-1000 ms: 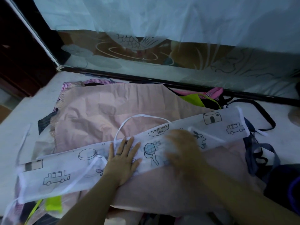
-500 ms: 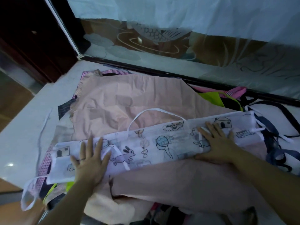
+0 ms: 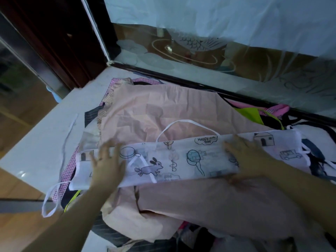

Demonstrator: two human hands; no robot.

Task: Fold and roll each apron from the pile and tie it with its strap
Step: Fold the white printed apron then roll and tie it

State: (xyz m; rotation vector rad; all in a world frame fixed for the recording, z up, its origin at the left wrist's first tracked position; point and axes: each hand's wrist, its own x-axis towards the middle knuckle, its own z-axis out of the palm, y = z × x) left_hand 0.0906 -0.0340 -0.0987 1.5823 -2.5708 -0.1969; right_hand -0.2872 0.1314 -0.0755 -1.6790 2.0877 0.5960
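A white apron printed with cartoon houses, cars, a rabbit and balloons lies folded into a long narrow strip across the pile. My left hand presses flat on its left end, fingers spread. Flat on the strip's right part rests my right hand. A white neck strap loops out from the strip's far edge. Another white strap hangs off the strip's left end over the table's edge.
Under the strip lies a crumpled pink apron on a pile of others: checked pink, lime green, dark ones at right. The pale table ends at left over a wooden floor. A glass panel stands behind.
Both hands slid outward along the strip, left hand to its left end, right hand toward the right. The view shifted left, showing more of the table's edge and floor.
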